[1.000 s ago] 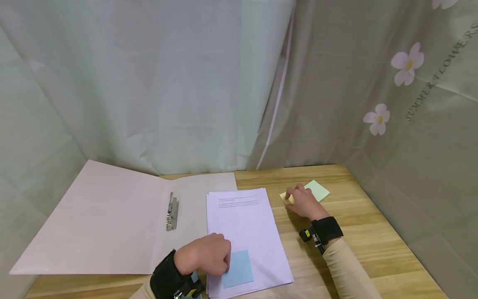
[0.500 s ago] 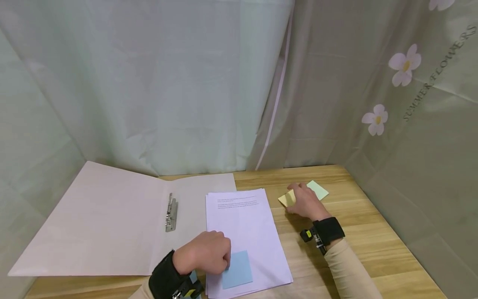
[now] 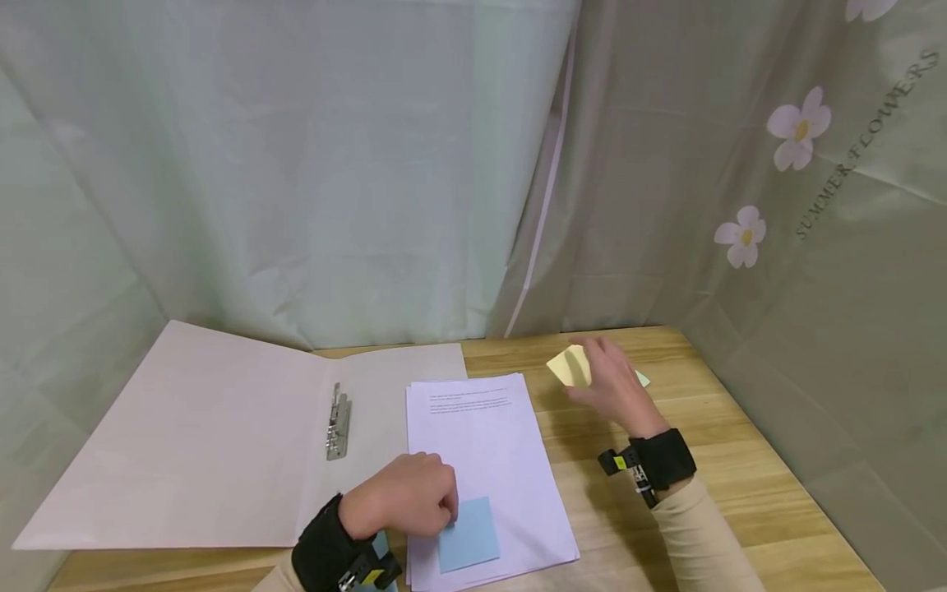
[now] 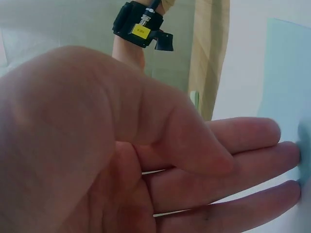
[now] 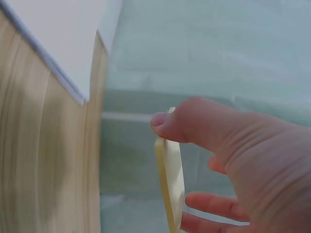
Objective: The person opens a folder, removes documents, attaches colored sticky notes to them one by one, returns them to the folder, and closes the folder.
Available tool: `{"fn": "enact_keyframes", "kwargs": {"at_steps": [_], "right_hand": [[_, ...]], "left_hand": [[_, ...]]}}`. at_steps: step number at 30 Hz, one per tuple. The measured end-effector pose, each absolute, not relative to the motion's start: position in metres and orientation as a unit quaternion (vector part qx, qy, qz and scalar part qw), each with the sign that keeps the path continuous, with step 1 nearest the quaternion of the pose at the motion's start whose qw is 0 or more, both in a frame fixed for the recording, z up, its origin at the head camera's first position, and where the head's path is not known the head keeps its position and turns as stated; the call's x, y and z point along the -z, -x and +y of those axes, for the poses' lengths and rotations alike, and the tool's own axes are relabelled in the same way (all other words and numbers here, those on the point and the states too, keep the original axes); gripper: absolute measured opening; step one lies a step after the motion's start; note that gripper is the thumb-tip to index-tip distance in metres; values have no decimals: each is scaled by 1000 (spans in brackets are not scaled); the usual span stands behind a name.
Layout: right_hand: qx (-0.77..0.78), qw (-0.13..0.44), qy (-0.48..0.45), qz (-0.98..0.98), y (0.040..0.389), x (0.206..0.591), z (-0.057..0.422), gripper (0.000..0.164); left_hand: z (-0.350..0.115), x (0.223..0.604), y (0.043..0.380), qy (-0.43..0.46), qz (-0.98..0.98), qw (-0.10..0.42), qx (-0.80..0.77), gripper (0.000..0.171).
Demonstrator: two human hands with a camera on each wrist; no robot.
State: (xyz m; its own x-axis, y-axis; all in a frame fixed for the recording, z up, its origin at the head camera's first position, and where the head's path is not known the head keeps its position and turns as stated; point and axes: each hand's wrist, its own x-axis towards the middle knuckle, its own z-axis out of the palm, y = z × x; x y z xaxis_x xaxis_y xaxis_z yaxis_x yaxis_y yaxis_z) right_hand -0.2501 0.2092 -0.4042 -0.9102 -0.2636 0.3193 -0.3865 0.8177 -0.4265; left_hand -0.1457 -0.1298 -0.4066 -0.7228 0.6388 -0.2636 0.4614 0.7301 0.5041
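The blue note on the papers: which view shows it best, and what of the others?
The head view: there the blue note lies almost whole on the papers, the left hand hiding a corner. The left wrist view cuts it off at the frame edge; the right wrist view lacks it.

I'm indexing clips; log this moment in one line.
right hand: holds yellow pad above table | left hand: touches blue note on papers | folder: open

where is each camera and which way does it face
Head: on the head, facing forward and down at papers; left hand, right hand, sleeves show.
Left wrist: on that wrist, facing the left hand by the blue note; right wristband shows.
Right wrist: on that wrist, facing the right hand gripping the yellow pad.
Head and right wrist share that pad.
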Motion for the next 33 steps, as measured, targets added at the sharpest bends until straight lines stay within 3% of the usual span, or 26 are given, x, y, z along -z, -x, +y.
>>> {"fn": "enact_keyframes", "kwargs": {"at_steps": [7, 14, 18, 21, 25, 29, 33], "right_hand": [[-243, 158, -228, -930, 238, 399, 190, 83], [-207, 210, -299, -908, 218, 392, 163, 95], [-193, 225, -331, -896, 205, 387, 146, 102], [-191, 231, -357, -885, 195, 384, 135, 105], [-192, 242, -394, -866, 182, 384, 121, 103], [-178, 252, -430, -848, 173, 386, 112, 99], [-173, 253, -441, -844, 170, 390, 108, 99]], "left_hand": [[-134, 402, 151, -287, 910, 136, -266, 18], [-127, 395, 153, -182, 930, -3, -320, 19], [-126, 395, 157, -136, 923, -39, -359, 29], [-128, 395, 160, -129, 907, -38, -398, 40], [-131, 393, 163, -157, 867, 22, -472, 47], [-133, 390, 164, -186, 837, 78, -509, 32], [-134, 389, 163, -186, 845, 80, -496, 18]]}}
